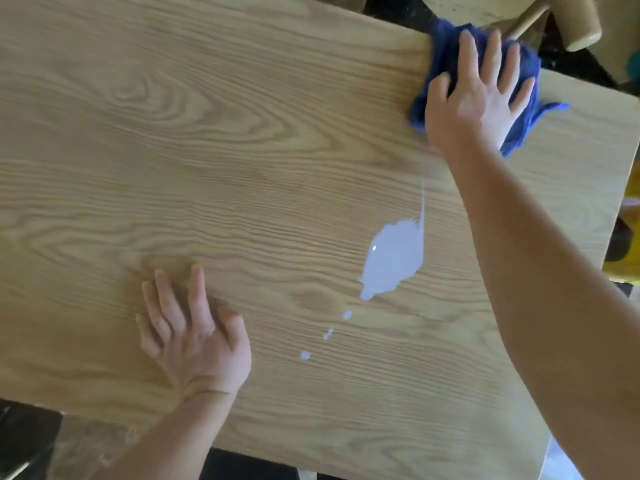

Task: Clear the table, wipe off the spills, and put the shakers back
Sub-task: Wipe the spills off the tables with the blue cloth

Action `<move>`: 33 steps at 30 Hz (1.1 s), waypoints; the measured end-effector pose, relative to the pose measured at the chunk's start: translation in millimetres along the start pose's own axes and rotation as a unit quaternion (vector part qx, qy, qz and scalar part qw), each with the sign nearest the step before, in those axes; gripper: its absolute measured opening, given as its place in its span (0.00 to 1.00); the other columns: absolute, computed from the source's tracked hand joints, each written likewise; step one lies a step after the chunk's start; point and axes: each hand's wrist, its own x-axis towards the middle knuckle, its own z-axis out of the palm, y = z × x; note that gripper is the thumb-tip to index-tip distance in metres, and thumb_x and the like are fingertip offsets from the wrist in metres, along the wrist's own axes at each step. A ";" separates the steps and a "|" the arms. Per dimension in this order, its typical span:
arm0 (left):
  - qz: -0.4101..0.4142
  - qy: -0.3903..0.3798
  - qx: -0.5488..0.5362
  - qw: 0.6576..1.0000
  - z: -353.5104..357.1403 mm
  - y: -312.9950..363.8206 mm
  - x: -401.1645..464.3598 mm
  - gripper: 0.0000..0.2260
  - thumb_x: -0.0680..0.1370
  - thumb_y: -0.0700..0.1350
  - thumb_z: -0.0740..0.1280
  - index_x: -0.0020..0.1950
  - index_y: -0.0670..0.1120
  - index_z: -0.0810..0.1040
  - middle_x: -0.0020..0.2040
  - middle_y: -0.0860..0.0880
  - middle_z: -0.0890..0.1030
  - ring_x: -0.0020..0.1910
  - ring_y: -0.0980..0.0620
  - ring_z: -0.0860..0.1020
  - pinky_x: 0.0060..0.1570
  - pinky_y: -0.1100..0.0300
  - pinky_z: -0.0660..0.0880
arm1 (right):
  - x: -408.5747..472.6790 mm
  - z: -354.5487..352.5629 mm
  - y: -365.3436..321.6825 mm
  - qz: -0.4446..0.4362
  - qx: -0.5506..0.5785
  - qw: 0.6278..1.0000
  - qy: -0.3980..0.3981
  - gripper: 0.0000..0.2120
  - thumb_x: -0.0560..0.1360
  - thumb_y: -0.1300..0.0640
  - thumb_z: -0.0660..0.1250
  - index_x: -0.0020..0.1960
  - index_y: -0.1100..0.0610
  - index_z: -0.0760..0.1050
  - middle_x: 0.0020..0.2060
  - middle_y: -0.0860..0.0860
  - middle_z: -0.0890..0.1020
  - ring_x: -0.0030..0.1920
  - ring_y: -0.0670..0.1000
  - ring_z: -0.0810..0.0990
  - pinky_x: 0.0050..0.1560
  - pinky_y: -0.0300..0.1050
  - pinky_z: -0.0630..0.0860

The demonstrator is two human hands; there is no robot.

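A light wooden table (214, 140) fills the view. A white liquid spill (394, 258) lies right of centre, with a thin streak running up from it and a few small drops (327, 334) trailing toward the near edge. My right hand (478, 95) presses flat, fingers spread, on a crumpled blue cloth (526, 67) at the table's far right edge, well beyond the spill. My left hand (194, 330) rests palm down on the bare wood near the front edge, left of the drops, holding nothing. No shakers are in view.
Beyond the far right corner stands pale wooden furniture with a dowel rail (530, 19). Something yellow (627, 237) sits off the right edge. Dark floor (27, 441) shows below the near left edge.
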 end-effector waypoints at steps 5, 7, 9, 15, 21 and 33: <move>-0.002 -0.010 -0.009 1.000 -2.5 -0.5 1.0 0.33 0.72 0.53 0.55 0.78 0.53 0.58 0.81 0.44 0.52 0.81 0.43 0.48 0.76 0.39 0.48 | -51.2 -2.6 16.8 -0.013 0.005 1.000 -0.024 0.30 0.76 0.49 0.52 0.79 0.44 0.56 0.81 0.47 0.53 0.81 0.53 0.48 0.79 0.62 0.43; -0.003 -0.013 -0.011 1.000 -2.7 -0.1 0.2 0.33 0.72 0.52 0.56 0.78 0.53 0.58 0.81 0.45 0.52 0.81 0.43 0.48 0.76 0.39 0.48 | -89.0 -4.4 32.1 -0.023 -0.007 0.999 -0.031 0.30 0.76 0.50 0.53 0.79 0.44 0.57 0.81 0.48 0.53 0.81 0.54 0.49 0.79 0.62 0.45; -0.003 -0.017 -0.009 1.000 -2.6 -0.6 -0.1 0.33 0.72 0.51 0.57 0.78 0.53 0.58 0.81 0.45 0.51 0.81 0.43 0.48 0.76 0.39 0.48 | -141.5 -7.4 53.3 -0.037 -0.040 0.998 -0.031 0.30 0.77 0.49 0.53 0.79 0.46 0.58 0.81 0.50 0.55 0.81 0.55 0.50 0.79 0.62 0.47; -0.005 -0.016 -0.004 1.000 -2.9 0.1 0.7 0.34 0.71 0.52 0.57 0.78 0.52 0.58 0.81 0.44 0.51 0.81 0.43 0.48 0.76 0.40 0.47 | -334.3 -14.2 121.9 -0.012 -0.094 0.993 -0.077 0.30 0.74 0.50 0.56 0.75 0.50 0.65 0.78 0.55 0.63 0.77 0.61 0.61 0.73 0.68 0.60; -0.003 -0.014 0.007 1.000 -3.0 0.8 0.7 0.33 0.72 0.51 0.57 0.78 0.51 0.58 0.81 0.43 0.51 0.80 0.42 0.48 0.76 0.39 0.48 | -342.0 -14.9 115.1 0.014 -0.103 0.986 -0.134 0.31 0.71 0.48 0.56 0.75 0.48 0.64 0.78 0.54 0.61 0.78 0.61 0.58 0.75 0.67 0.55; 0.008 0.000 0.005 1.000 0.1 -0.5 -0.1 0.31 0.74 0.50 0.55 0.78 0.52 0.56 0.81 0.44 0.50 0.81 0.42 0.47 0.76 0.39 0.47 | -59.5 5.5 -2.1 -0.042 -0.015 0.999 -0.018 0.30 0.75 0.47 0.54 0.78 0.43 0.60 0.80 0.49 0.57 0.80 0.56 0.52 0.77 0.64 0.48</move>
